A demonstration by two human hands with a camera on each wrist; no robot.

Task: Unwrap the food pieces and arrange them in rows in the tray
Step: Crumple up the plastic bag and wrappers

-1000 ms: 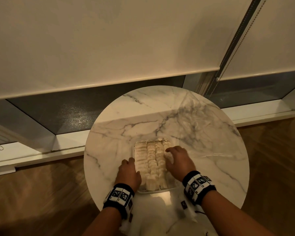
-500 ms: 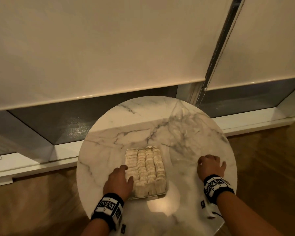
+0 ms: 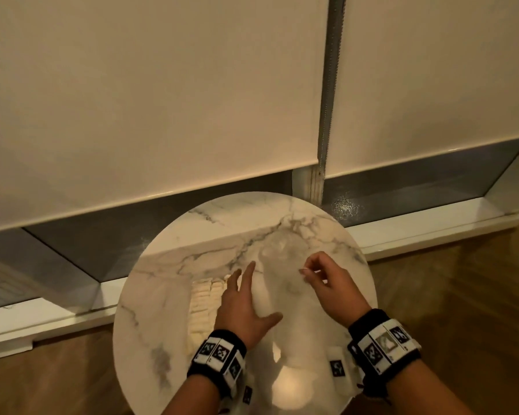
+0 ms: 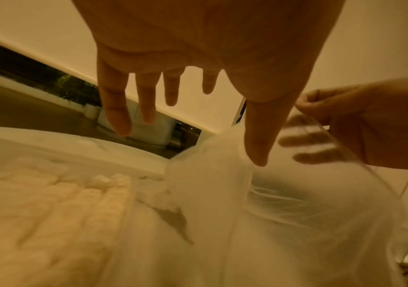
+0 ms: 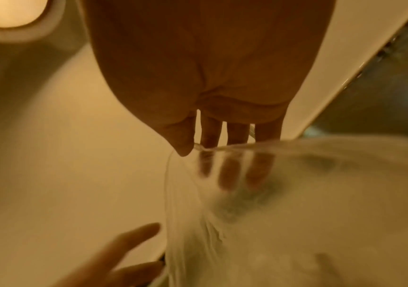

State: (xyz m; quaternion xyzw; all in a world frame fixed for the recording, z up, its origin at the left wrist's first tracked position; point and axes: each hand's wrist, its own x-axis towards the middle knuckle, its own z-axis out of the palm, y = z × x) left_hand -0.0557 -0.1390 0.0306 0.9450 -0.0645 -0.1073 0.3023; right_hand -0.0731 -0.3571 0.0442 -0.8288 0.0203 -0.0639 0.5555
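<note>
Pale food pieces (image 3: 203,298) lie in rows in a clear tray (image 3: 190,314) on the round marble table (image 3: 162,295). My left hand (image 3: 243,298) hovers over the tray's right part, fingers straight and spread, holding nothing. My right hand (image 3: 312,272) pinches the edge of a thin clear plastic film (image 3: 282,283) between thumb and fingers and holds it up off the table. In the left wrist view the film (image 4: 222,174) rises just right of the food pieces (image 4: 50,203). In the right wrist view the film (image 5: 271,194) hangs from the pinch. The left hand hides the tray's right rows.
The table stands against a low window sill (image 3: 57,322) under two drawn roller blinds (image 3: 162,100). A bead chain (image 3: 327,85) hangs between them. Wooden floor (image 3: 462,295) surrounds the table. The table edge is close on all sides.
My right hand came in from the table's right side, pinched the film and raised it. My left hand crossed from the tray's left edge over the tray toward the film.
</note>
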